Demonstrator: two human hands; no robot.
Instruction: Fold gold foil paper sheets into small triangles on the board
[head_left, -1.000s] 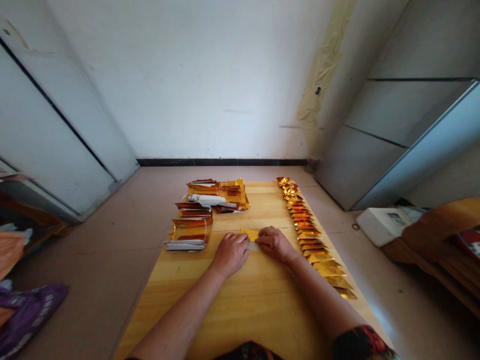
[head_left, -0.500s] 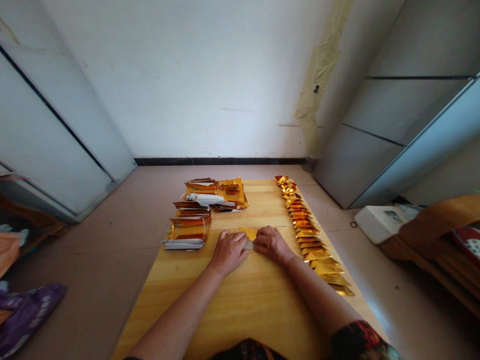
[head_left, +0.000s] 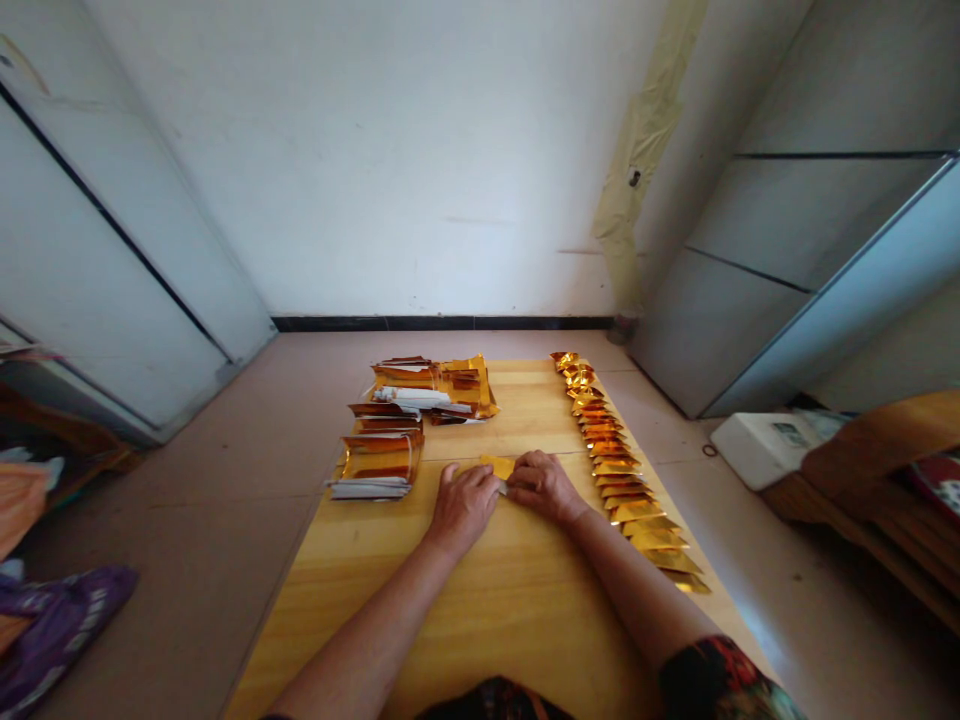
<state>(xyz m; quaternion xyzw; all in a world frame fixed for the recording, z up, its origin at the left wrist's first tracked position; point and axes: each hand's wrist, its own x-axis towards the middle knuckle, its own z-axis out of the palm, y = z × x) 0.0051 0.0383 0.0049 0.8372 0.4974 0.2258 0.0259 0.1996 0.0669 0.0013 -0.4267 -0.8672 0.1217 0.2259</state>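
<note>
Between my two hands on the wooden table (head_left: pixel 450 620) lies a small sheet of gold foil paper (head_left: pixel 496 465), its paler back showing at the near side. My left hand (head_left: pixel 463 502) presses its closed fingers on the left side of the sheet. On the right side, my right hand (head_left: pixel 544 484) grips the paper with curled fingers. Much of the sheet is hidden under both hands. To the right, a long row of folded gold foil pieces (head_left: pixel 626 487) overlaps along the table edge. Stacks of gold foil sheets (head_left: pixel 379 457) with white backs stand at the left.
More foil bundles (head_left: pixel 469 385) lie at the table's far left. A white wall (head_left: pixel 420 200) is beyond, with a grey cabinet (head_left: pixel 750 300) at right. A white box (head_left: pixel 757 450) and wooden furniture (head_left: pixel 862 480) stand right; a purple bag (head_left: pixel 67 620) lies on the left floor.
My left hand has shifted slightly over the near part of the gold paper, and less of its pale side shows. My right hand stays nearly in place.
</note>
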